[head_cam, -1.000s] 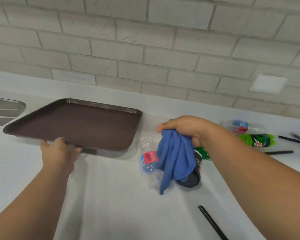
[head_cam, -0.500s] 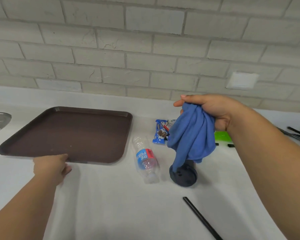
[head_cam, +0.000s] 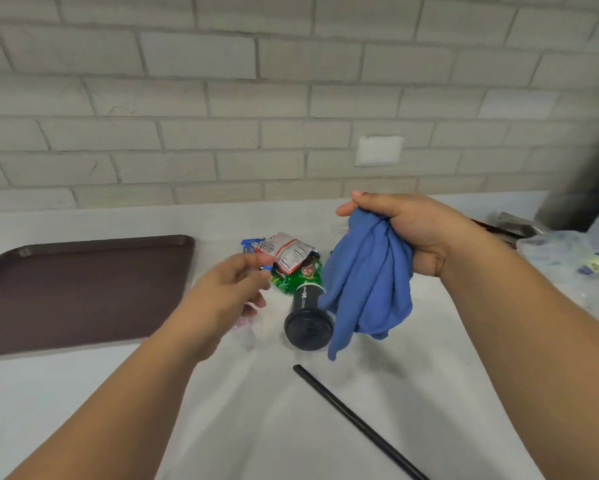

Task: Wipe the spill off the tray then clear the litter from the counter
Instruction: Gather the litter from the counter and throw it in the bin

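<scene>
I read the right fingers (head_cam: pixel 367 202) as clenched round a blue cloth (head_cam: pixel 370 289), thumb tucked against the bunched top. The right hand (head_cam: pixel 409 233) holds it in the air, just right of a black cup (head_cam: pixel 308 327) and higher than it. The cloth's loose folds hang in front of the cup's right edge.

The left fingers (head_cam: pixel 253 265) lie released, slightly spread and blurred, and I see nothing in them. The left hand (head_cam: pixel 229 289) hovers just left of the cup, palm down, its forearm running back towards me.

The cup lies on its side on the white counter (head_cam: pixel 256 427), lid end facing me. Touching its far end is a crumpled green packet (head_cam: pixel 298 282). Behind that sits a white-and-red wrapper (head_cam: pixel 289 254), and a small blue wrapper (head_cam: pixel 251 244) lies just left of it. Under the left hand, beside the cup, there is a pinkish, clear smear (head_cam: pixel 246 322) that is too blurred for me to name.

The brown tray (head_cam: pixel 66 296) rests flat on the counter, well left of the cup, its near right corner close to the left wrist. It runs out of the view on the left.

A black straw (head_cam: pixel 357 420) lies on the counter on my side of the cup, slanting away to the lower right. Far right of the cup I make out a clear plastic bag (head_cam: pixel 564 258) by the edge of the view.
</scene>
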{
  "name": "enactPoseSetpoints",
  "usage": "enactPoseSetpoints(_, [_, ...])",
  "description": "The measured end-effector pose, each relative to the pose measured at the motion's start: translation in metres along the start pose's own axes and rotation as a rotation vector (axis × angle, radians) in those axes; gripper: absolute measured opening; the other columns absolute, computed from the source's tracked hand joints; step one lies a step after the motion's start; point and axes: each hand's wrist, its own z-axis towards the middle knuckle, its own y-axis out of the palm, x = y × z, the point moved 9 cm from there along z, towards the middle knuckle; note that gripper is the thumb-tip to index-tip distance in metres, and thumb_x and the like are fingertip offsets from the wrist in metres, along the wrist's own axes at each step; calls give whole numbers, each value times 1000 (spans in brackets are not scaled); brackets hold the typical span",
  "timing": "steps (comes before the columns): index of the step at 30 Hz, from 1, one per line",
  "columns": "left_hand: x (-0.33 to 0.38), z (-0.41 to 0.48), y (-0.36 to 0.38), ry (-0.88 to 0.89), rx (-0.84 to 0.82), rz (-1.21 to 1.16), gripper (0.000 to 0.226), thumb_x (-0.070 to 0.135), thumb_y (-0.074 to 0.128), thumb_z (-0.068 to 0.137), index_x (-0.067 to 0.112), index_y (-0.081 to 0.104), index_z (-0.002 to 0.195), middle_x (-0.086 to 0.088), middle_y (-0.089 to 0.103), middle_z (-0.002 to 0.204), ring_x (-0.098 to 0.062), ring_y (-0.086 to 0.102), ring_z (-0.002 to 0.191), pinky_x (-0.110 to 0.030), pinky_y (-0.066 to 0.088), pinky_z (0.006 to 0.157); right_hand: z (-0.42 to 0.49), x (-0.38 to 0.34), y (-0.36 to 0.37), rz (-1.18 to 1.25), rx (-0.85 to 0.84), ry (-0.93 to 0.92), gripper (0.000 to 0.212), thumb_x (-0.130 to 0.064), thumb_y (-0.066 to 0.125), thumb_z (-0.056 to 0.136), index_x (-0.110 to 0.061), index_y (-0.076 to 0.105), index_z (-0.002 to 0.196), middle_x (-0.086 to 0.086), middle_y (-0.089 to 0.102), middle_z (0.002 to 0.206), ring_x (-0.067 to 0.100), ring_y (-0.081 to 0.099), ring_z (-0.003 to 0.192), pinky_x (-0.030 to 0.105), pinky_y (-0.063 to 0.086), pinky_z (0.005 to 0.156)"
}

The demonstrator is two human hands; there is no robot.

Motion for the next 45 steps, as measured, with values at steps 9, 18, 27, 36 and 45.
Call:
enactPoseSetpoints(9, [10, -59, 183, -50, -434, 89, 60, 31, 82, 71, 37, 49, 121, 2, 67, 106, -19, 67, 72, -45, 56, 69, -72, 39, -70, 41, 126, -31, 37, -43, 50, 96, -11, 68, 89, 11, 71, 82, 25, 68, 76, 39, 57, 80])
enactPoseSetpoints(18, [23, -116, 325, -2, -345, 77, 31, 35, 67, 67, 22, 65, 95, -12, 70, 88, -29, 63, 70, -36, 50, 64, -196, 94, -242, -239, 289, -61, 10, -30, 58, 94, -28, 68, 94, 2, 67, 113, 20, 61, 105, 37, 50, 85])
enactPoseSetpoints(27, [35, -199, 524, 133, -648, 205, 42, 41, 61, 69, 29, 59, 108, -5, 71, 97, -26, 67, 91, -48, 54, 86, -317, 164, -361, 56, 257, -14, 48, -26, 71, 82, -40, 52, 124, -4, 63, 123, 19, 66, 106, 41, 56, 87])
enactPoseSetpoints(36, [43, -208, 618, 168, -744, 289, 23, 27, 61, 88, 28, 63, 110, 8, 64, 103, -8, 64, 71, -25, 51, 73, -433, 180, -474, 31, 687, -43, 49, -30, 81, 74, -28, 52, 113, 2, 68, 109, 17, 68, 99, 39, 54, 93])
enactPoseSetpoints(45, [41, -212, 687, 162, -927, 322, 19, 21, 60, 91, 32, 66, 106, -2, 67, 104, -6, 67, 73, -21, 49, 68, -592, 148, -552, -310, 1112, 108, 32, -62, 52, 83, -39, 60, 102, -1, 70, 95, 19, 68, 90, 39, 54, 83])
